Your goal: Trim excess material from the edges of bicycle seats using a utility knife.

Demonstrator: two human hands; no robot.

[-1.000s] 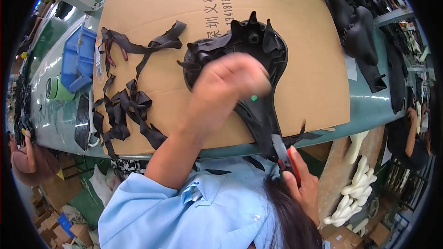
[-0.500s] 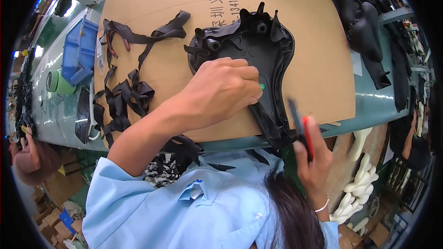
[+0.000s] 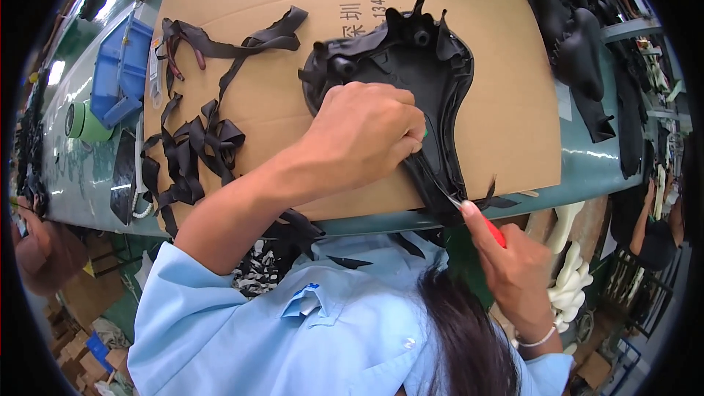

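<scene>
At the bench's near edge, a left hand (image 3: 363,136) presses a black moulded saddle shell (image 3: 411,73) onto cardboard (image 3: 242,0) while the right hand (image 3: 513,268) grips a red-handled knife (image 3: 480,224), whose blade could slip toward those holding fingers.

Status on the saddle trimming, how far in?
Done: a heap of black trimmed strips lies on the cardboard sheet. In hand: left hand presses the black saddle down, right hand works a red-handled knife at its narrow end. Left: cannot tell how much edge remains.
</scene>
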